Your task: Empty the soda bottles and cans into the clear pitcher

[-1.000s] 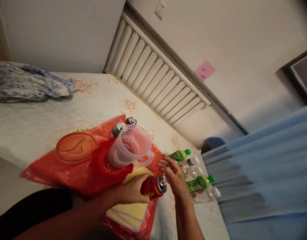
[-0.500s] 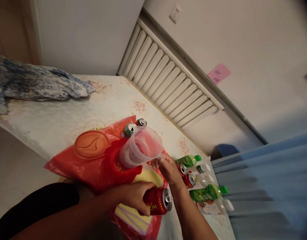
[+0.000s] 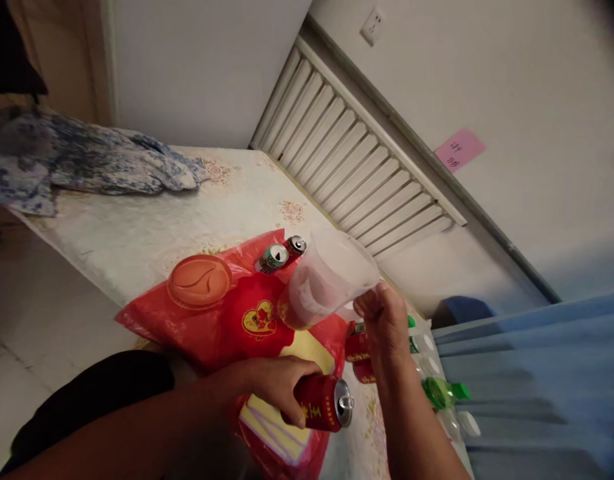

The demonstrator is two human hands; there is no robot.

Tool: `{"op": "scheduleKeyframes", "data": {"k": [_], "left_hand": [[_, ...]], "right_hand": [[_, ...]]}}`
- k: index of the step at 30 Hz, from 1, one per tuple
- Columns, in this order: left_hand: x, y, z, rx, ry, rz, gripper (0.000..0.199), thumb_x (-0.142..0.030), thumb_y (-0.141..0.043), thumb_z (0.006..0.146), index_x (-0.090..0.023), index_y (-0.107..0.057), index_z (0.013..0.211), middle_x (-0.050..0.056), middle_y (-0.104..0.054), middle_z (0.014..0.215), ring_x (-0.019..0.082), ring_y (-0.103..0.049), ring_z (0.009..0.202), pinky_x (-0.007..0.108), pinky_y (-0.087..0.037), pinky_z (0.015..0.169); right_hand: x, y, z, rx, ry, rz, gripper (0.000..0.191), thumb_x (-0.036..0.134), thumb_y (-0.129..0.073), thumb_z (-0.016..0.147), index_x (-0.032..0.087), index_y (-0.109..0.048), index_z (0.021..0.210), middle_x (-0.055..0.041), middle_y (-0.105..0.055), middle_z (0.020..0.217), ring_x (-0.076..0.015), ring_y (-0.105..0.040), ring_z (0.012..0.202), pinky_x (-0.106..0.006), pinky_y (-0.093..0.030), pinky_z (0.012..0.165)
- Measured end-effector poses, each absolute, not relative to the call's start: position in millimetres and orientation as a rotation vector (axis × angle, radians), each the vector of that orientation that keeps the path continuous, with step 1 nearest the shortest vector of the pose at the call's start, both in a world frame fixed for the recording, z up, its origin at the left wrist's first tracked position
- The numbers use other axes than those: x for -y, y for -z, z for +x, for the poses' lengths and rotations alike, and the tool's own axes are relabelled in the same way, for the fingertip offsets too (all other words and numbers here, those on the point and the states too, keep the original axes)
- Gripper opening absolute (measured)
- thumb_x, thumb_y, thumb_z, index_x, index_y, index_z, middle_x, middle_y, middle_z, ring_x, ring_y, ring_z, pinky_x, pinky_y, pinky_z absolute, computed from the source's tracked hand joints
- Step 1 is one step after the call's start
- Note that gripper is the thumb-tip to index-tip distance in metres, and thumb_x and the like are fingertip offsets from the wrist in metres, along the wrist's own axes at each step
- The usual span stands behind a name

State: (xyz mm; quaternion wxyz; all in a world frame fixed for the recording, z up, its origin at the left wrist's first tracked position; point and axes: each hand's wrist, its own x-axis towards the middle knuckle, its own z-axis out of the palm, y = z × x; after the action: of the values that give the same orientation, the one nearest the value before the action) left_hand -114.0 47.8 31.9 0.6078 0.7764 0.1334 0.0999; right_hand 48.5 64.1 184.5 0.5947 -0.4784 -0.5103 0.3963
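My left hand (image 3: 287,385) is wrapped around a red drink can (image 3: 321,404), which is tilted on its side with its opened top facing right. In my right hand (image 3: 388,319) is the handle of a clear plastic pitcher (image 3: 331,273), tipped with its mouth toward the upper right. Beneath both hands spreads a red plastic bag (image 3: 157,327) printed with a heart (image 3: 259,320). An orange round lid (image 3: 201,281) lies on the bag. Near the pitcher stand a green can (image 3: 273,259) and a dark red can (image 3: 296,246). Yellow cloth (image 3: 274,427) lies below my left hand.
Beyond my right forearm are more red cans (image 3: 357,348) and several bottles with green (image 3: 444,392) or white caps, partly hidden. A patterned cloth (image 3: 121,160) lies at the table's far left. A radiator (image 3: 357,147) and a blue curtain (image 3: 527,373) border the flowered tabletop (image 3: 247,200).
My right hand has lifted the pitcher up and to the right off the bag, uncovering the heart print. The can in my left hand has barely moved. The view has shifted slightly.
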Motion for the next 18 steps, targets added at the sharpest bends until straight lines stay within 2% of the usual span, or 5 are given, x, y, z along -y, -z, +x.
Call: {"op": "scheduleKeyframes", "data": {"k": [4,7,14,18], "left_hand": [[-57.2,-37.2,-118.5,-0.269,-0.29,1.727,0.078,-0.036,-0.087,0.054,-0.024,-0.062,0.127,0.004,-0.068,0.119,0.028,-0.066,0.103,0.034,-0.054,0.084],[-65.6,-45.9,-126.1,-0.265,-0.37,1.67,0.08,-0.029,-0.084,0.055,-0.025,-0.06,0.131,0.003,-0.068,0.121,0.028,-0.064,0.108,0.033,-0.053,0.087],[-81.0,-61.3,-143.6,-0.363,-0.499,1.589,0.075,-0.023,-0.076,0.059,-0.02,-0.058,0.132,0.006,-0.069,0.123,0.029,-0.064,0.111,0.033,-0.052,0.088],[-90.4,-57.5,-148.2,-0.468,-0.608,1.62,0.076,-0.024,-0.073,0.064,-0.024,-0.054,0.137,0.005,-0.067,0.129,0.029,-0.064,0.115,0.032,-0.052,0.088]], "right_hand": [[-52.7,-213.3,63.7,1.166,-0.799,-1.117,0.049,0.038,-0.068,0.081,0.022,-0.03,0.054,0.0106,-0.022,0.05,-0.0071,-0.018,0.044,-0.023,-0.027,0.044],[-43.7,-227.8,76.8,1.168,-0.711,-1.151,0.049,0.036,-0.069,0.082,0.022,-0.03,0.055,0.0102,-0.023,0.051,-0.0071,-0.019,0.044,-0.023,-0.026,0.043],[-26.0,-241.9,110.2,1.259,-0.615,-1.258,0.052,0.041,-0.071,0.084,0.021,-0.034,0.053,0.0099,-0.025,0.048,-0.0062,-0.021,0.042,-0.022,-0.023,0.041],[-17.4,-248.4,116.9,1.266,-0.638,-1.301,0.051,0.043,-0.076,0.078,0.022,-0.038,0.052,0.0102,-0.025,0.047,-0.0053,-0.02,0.04,-0.022,-0.019,0.039]]}}
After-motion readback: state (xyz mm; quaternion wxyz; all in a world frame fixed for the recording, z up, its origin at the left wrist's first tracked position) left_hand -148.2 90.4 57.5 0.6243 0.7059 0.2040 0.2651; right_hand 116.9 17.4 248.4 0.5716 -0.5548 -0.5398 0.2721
